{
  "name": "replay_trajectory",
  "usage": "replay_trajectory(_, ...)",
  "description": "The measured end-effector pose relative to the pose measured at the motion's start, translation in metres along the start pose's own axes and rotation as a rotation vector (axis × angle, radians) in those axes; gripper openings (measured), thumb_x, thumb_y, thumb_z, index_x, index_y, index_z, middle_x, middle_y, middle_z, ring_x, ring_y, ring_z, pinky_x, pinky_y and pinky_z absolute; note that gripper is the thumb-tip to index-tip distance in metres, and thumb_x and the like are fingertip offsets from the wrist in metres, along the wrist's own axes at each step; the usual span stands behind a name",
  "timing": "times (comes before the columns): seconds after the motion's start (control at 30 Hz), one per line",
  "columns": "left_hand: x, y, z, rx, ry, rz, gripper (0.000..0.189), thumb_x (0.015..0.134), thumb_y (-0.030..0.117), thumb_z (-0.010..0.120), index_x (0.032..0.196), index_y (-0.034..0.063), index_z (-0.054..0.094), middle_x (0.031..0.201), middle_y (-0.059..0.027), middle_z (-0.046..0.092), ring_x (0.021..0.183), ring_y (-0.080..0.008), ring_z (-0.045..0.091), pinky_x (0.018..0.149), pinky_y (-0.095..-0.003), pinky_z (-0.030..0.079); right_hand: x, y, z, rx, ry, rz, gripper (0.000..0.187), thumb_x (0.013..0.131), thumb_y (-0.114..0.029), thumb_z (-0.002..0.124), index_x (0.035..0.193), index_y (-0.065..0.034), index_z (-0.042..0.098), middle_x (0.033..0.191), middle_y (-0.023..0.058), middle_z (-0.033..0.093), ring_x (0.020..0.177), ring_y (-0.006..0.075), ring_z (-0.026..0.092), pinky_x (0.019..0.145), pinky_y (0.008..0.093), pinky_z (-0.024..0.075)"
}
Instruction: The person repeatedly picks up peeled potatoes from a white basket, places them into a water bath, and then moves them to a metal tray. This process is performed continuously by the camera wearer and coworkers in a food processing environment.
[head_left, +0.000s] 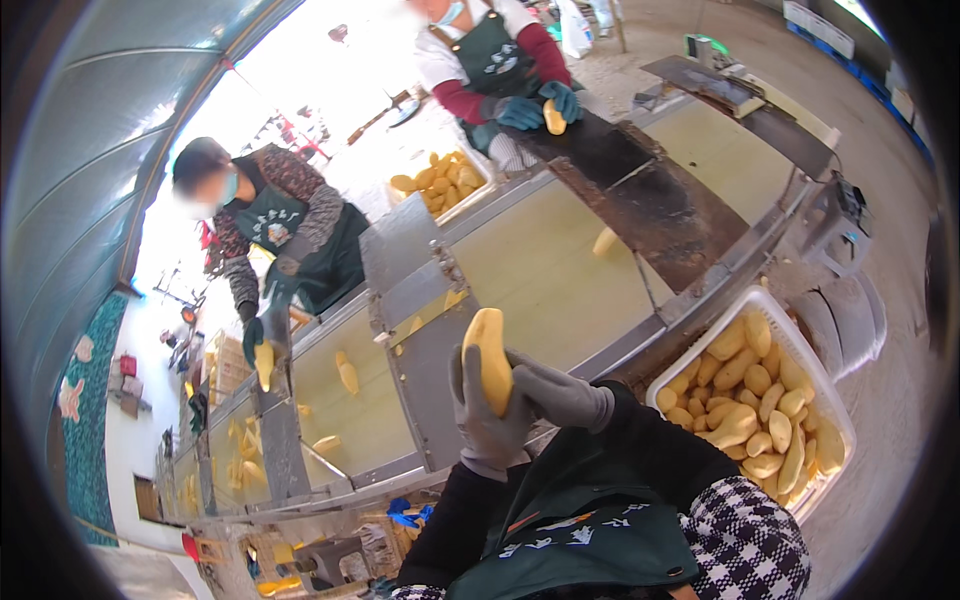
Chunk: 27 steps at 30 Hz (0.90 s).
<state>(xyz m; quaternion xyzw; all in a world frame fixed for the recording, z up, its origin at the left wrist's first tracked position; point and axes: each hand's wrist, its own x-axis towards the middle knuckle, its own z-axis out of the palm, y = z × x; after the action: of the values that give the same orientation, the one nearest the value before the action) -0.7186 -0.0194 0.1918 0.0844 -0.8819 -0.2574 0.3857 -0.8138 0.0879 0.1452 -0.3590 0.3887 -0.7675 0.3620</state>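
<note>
In front of my chest, my left hand (486, 431), in a grey glove, holds a peeled yellow tuber (489, 358), probably a sweet potato. The tuber stands nearly upright, its top end above the fingers. My right hand (566, 395), also gloved in grey, has its fingers curled against the tuber's lower right side. The inside of that hand is hidden. Just beyond both hands lies a grey metal plate (424, 382) across a long trough. Pale yellow liquid (525, 262) fills the trough section beyond my right hand.
A white plastic crate (844, 416) of peeled tubers stands at my right. More tubers (346, 373) lie in the left trough section. Across the trough, one co-worker's gloved hand (564, 101) holds a tuber; another's glove (253, 341) does too. A grey stool (840, 225) stands at right.
</note>
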Motion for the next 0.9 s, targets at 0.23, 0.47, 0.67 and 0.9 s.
replay_trajectory(0.23,0.024,-0.088,-0.025,0.591,-0.056,-0.153,0.061,0.078,0.012,0.065,0.136,0.0069,0.049,0.133,-0.0259,0.048,0.119,-0.0458,0.048,0.103,-0.0513,0.037,0.021,0.051,-0.068,-0.378,0.512,0.060,0.052,0.095,-0.029,0.059,0.132,0.0060,0.049,0.128,0.0208,0.059,0.120,0.0268,0.056,0.100,0.0343,0.0436)
replay_trajectory(0.47,0.093,-0.167,0.024,0.647,0.049,-0.183,0.044,0.087,0.022,0.056,0.129,0.0073,0.057,0.132,-0.0208,0.054,0.124,-0.0376,0.049,0.107,-0.0483,0.033,0.000,0.119,-0.132,-1.048,0.727,0.214,0.050,0.091,-0.035,0.057,0.125,0.0012,0.056,0.117,0.0226,0.063,0.106,0.0365,0.062,0.095,0.0427,0.0470)
replay_trajectory(0.67,0.152,-0.210,0.039,0.752,-0.118,-0.444,0.056,0.088,0.032,0.056,0.138,0.0085,0.050,0.126,-0.0201,0.060,0.121,-0.0359,0.053,0.105,-0.0439,0.038,0.002,0.104,-0.110,-1.226,0.651,0.165,0.037,0.091,-0.030,0.057,0.116,-0.0038,0.063,0.111,0.0163,0.068,0.104,0.0328,0.064,0.092,0.0417,0.0488)
replay_trajectory(0.9,0.178,-0.209,0.026,0.668,-0.281,-0.610,0.066,0.087,0.034,0.059,0.146,0.0110,0.039,0.123,-0.0242,0.059,0.116,-0.0362,0.058,0.098,-0.0448,0.046,0.005,0.107,-0.115,-1.286,0.696,0.110,0.028,0.089,-0.025,0.059,0.109,-0.0065,0.067,0.101,0.0123,0.071,0.093,0.0301,0.067,0.083,0.0407,0.0526)
